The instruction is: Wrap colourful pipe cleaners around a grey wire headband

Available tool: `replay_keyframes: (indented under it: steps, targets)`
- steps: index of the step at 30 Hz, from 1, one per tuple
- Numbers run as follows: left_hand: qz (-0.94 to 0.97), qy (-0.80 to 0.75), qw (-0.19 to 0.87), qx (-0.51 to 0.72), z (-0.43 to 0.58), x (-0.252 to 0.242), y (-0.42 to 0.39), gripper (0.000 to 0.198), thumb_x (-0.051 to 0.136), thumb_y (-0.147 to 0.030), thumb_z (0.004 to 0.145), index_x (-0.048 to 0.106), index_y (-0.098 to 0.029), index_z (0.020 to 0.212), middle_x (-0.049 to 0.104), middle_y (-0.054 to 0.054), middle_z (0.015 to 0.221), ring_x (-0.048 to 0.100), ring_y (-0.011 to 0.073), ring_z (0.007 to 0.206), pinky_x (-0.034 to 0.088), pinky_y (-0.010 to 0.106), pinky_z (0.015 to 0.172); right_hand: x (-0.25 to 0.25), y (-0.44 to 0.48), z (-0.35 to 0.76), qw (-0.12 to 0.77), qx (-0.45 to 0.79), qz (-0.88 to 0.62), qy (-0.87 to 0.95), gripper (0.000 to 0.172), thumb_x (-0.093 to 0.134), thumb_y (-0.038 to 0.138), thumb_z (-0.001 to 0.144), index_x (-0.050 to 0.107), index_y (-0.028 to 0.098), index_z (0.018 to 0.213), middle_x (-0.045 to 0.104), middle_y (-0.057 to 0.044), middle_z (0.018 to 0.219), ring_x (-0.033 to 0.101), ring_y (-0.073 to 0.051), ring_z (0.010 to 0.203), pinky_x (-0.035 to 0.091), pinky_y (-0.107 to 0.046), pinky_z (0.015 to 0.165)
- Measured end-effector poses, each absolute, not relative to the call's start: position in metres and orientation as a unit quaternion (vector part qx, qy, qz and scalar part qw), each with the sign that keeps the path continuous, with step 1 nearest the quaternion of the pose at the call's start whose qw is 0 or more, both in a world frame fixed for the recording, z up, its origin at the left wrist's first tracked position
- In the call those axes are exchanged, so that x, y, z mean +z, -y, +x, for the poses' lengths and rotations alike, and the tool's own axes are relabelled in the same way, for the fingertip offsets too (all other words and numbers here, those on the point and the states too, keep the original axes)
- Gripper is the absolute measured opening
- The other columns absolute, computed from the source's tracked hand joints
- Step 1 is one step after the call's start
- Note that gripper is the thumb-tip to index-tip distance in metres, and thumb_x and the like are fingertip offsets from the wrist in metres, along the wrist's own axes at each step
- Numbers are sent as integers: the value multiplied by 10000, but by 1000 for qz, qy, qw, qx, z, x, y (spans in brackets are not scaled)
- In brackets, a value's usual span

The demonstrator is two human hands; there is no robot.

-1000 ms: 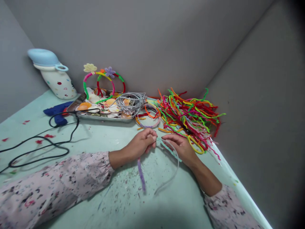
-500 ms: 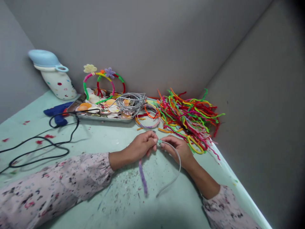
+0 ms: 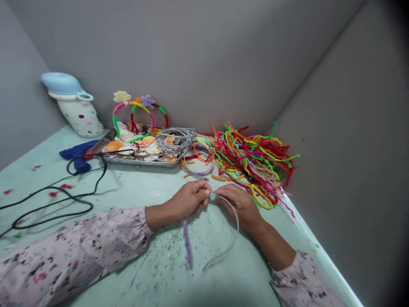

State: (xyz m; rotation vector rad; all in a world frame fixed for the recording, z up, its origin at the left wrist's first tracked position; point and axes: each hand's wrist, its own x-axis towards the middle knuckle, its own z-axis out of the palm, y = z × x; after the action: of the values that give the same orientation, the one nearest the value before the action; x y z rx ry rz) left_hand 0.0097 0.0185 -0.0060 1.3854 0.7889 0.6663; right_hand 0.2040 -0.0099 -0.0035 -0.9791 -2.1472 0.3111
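My left hand (image 3: 192,197) is closed on a thin grey headband (image 3: 237,228), thumb and fingers pinched near its wrapped part. A short pale teal pipe cleaner wrap (image 3: 212,195) shows on the band between my two hands. Just right of it, my right hand (image 3: 241,204) is closed too, its thumb and fingertips pinching the band. The bare grey length curves down under my right hand to a free end over the table. Below my left hand hangs a purple pipe cleaner (image 3: 187,245); its upper end is hidden by the hand.
Behind my hands stands a metal tray (image 3: 140,162) with shells, wrapped headbands and a bundle of grey hoops (image 3: 177,140). A heap of pipe cleaners (image 3: 252,153) lies right. A blue glue gun (image 3: 78,154), its black cord (image 3: 68,196) and a bottle (image 3: 78,113) are left.
Both hands stay pinched at the teal wrap. The band's free end and the purple pipe cleaner have swung slightly left. The whole view has shifted down a little.
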Motion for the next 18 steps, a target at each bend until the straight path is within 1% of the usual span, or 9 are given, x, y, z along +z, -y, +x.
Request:
replay_keyframes:
  steps: [5, 11, 15, 18]
  targets:
    - [624, -358, 636, 281, 10, -6, -19, 157, 482, -317, 847, 498, -165, 812, 508, -50, 578, 390, 43, 363, 284, 157, 357, -4, 10, 207, 338, 45, -361, 868, 181, 507, 157, 902, 645, 175, 1016, 678, -87, 916, 604, -182, 841, 491, -314, 744]
    - [632, -354, 629, 281, 11, -7, -19, 153, 486, -326, 851, 492, -174, 834, 509, -53, 587, 392, 44, 376, 287, 152, 360, -3, 10, 208, 318, -25, -343, 884, 218, 459, 117, 901, 634, 155, 1026, 687, -105, 923, 603, -192, 819, 482, -330, 725]
    - [626, -350, 634, 289, 10, -7, -18, 162, 484, -335, 856, 487, -174, 831, 501, -58, 582, 377, 41, 366, 274, 155, 353, -4, 8, 208, 324, -19, -351, 878, 205, 490, 117, 890, 637, 175, 1021, 692, -89, 920, 607, -193, 823, 475, -338, 742]
    - [612, -347, 636, 317, 11, -7, -17, 169, 492, -341, 854, 477, -175, 827, 509, -60, 583, 375, 41, 368, 271, 161, 358, -6, 6, 207, 349, 4, -374, 859, 193, 543, 167, 873, 642, 211, 1033, 684, -78, 972, 607, -208, 908, 471, -371, 810]
